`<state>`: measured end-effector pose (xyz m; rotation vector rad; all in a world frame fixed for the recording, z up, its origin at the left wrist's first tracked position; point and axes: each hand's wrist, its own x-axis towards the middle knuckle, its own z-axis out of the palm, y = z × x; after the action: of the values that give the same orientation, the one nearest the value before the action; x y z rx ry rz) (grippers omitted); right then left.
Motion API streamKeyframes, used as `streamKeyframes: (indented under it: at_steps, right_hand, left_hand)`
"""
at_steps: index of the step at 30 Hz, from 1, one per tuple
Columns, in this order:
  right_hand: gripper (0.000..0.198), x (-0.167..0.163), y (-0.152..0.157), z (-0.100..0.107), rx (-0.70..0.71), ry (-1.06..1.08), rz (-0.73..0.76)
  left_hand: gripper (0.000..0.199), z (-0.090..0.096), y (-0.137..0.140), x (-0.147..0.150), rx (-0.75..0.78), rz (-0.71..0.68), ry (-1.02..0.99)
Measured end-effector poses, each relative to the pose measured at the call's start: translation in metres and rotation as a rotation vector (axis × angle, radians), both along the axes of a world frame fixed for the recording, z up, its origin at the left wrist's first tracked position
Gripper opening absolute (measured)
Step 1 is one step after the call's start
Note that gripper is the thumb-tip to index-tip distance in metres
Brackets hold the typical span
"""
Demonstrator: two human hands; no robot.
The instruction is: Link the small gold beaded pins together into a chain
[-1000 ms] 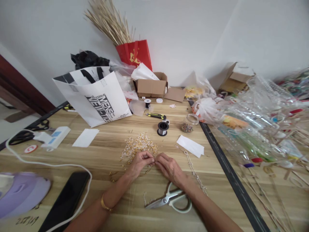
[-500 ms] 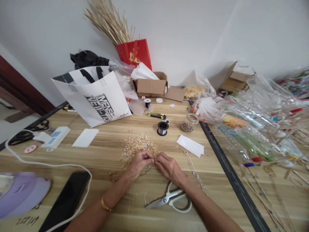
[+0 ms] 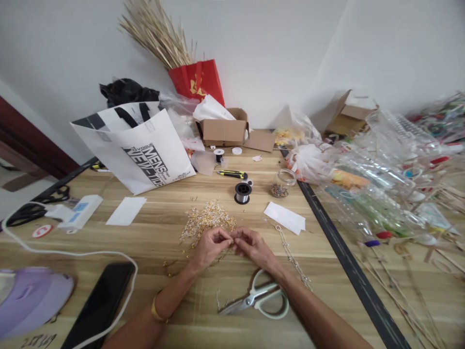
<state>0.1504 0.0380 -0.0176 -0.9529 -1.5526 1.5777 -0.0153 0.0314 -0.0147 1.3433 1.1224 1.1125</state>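
My left hand and my right hand meet fingertip to fingertip over the wooden table. Both are closed in a pinch, and what lies between the fingers is too small to make out. Just behind them spreads a pile of gold and clear beads. A beaded strand trails on the table by my left wrist. Under my right forearm lie scissors with pale handles, blades slightly apart. A silvery beaded chain rests to the right of my right hand.
Beyond the beads stand a wire spool, a box cutter and a glass jar of small pieces. White papers flank the work. A phone and white cable are at left; plastic bottles crowd the right.
My right hand's fingers have shifted slightly, and its thumb and forefinger show more clearly in a pinch. The view has turned a little. The scissors stay put.
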Motion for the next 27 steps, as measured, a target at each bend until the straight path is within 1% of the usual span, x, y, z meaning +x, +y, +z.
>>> streamKeyframes:
  at_steps: [4, 8, 12, 17, 20, 23, 27]
  right_hand:
    - [0.030, -0.0009, 0.0009, 0.0002, -0.052, 0.056, 0.016]
    - [0.026, -0.0004, 0.0018, -0.0003, -0.065, 0.107, 0.031]
    - [0.023, 0.0009, 0.0025, -0.0018, -0.048, 0.104, 0.036]
    - [0.018, 0.0037, 0.0032, -0.0014, 0.002, 0.048, -0.001]
    - [0.017, 0.0048, 0.0033, 0.0006, 0.021, 0.030, -0.008]
    - [0.017, 0.0046, 0.0032, 0.0002, 0.017, 0.036, -0.011]
    - [0.020, 0.0026, 0.0031, -0.0037, -0.034, 0.068, -0.013]
  left_hand:
    - [0.009, 0.0021, -0.0017, 0.0014, 0.021, 0.004, 0.036]
    - [0.008, 0.0065, -0.0023, 0.0027, 0.006, 0.014, 0.058]
    - [0.008, 0.0055, -0.0009, 0.0018, 0.016, 0.022, 0.053]
    - [0.008, 0.0007, 0.0001, 0.0002, 0.023, -0.010, 0.057]
    - [0.007, -0.0007, -0.0007, 0.0002, 0.053, -0.020, 0.086]
    - [0.006, 0.0003, -0.0023, 0.0013, 0.158, 0.006, 0.169]
    - [0.011, 0.0039, -0.0051, 0.0032, 0.416, 0.039, 0.317]
